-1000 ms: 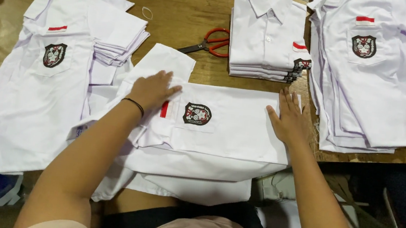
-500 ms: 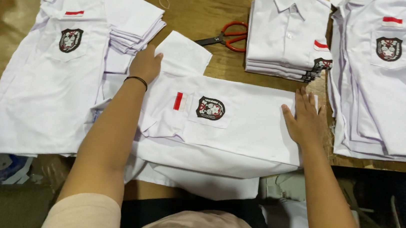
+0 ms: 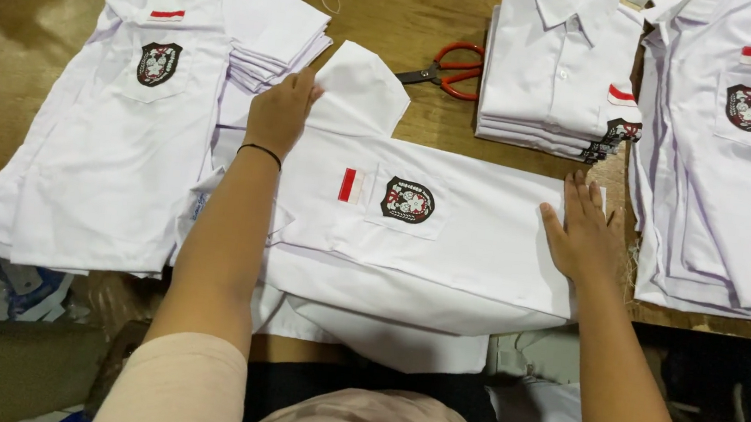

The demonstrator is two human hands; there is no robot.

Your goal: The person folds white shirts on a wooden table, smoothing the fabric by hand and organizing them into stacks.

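A wooden tabletop (image 3: 397, 9) carries white shirt piles at left (image 3: 114, 137) and right (image 3: 743, 166), and a folded stack (image 3: 557, 72) at the far side. The white shirt (image 3: 447, 237) with a badge lies at the near middle. The left hand (image 3: 279, 115) presses its sleeve, fingers flat and released; the right hand (image 3: 582, 233) lies flat on its right edge, grasping nothing. Red scissors (image 3: 446, 70) lie far behind.

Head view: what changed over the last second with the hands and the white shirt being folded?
The left hand slid from the white badge-pocket shirt up to its sleeve. The right hand stayed flat on the shirt's right edge. The shirt stacks and red-handled scissors lie as before.
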